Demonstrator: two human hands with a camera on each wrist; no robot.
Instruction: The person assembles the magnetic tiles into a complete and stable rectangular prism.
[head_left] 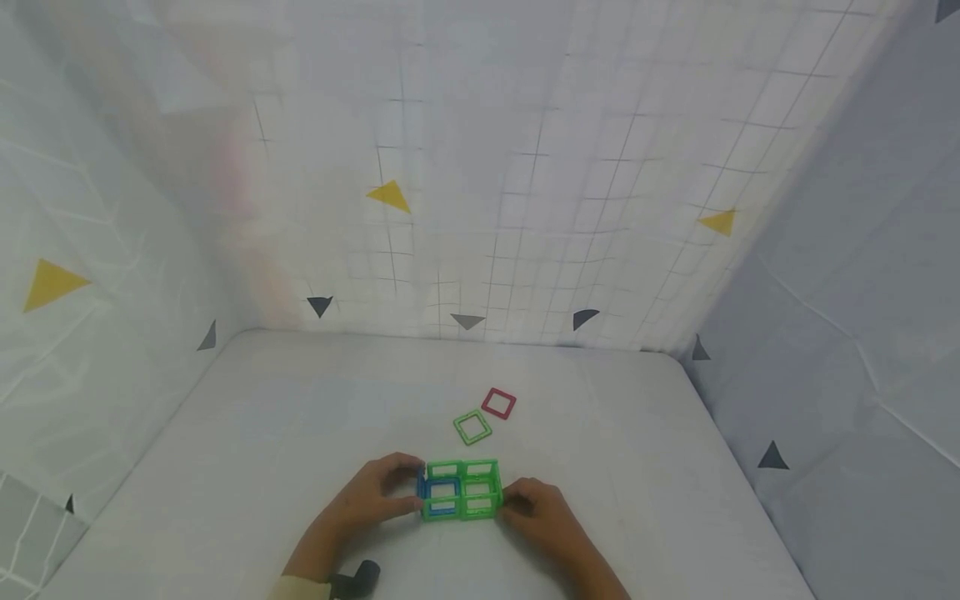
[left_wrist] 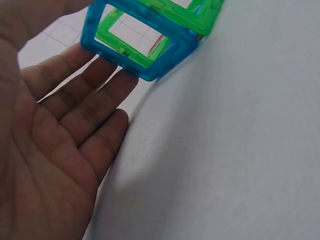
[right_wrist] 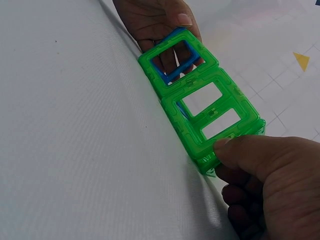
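Observation:
A box-like block of magnetic tiles (head_left: pixel 461 502), mostly green with blue parts toward its left end, stands on the white table between both hands. At its left end my left hand (head_left: pixel 365 498) holds a blue square tile (left_wrist: pixel 145 71) by its edges, thumb on one side and fingertips on the other. My right hand (head_left: pixel 546 518) pinches the green right end, the thumb on the near green face and the other fingers curled behind it. Behind the block, a loose green square tile (head_left: pixel 484 421) and a red square tile (head_left: pixel 487 398) lie flat, close together.
White sheet walls with grid lines and yellow and dark triangles, such as one yellow triangle (head_left: pixel 390 196), surround the white table (head_left: pixel 637 433) at the back and sides. A dark strap-like object (head_left: pixel 366 575) sits by my left wrist.

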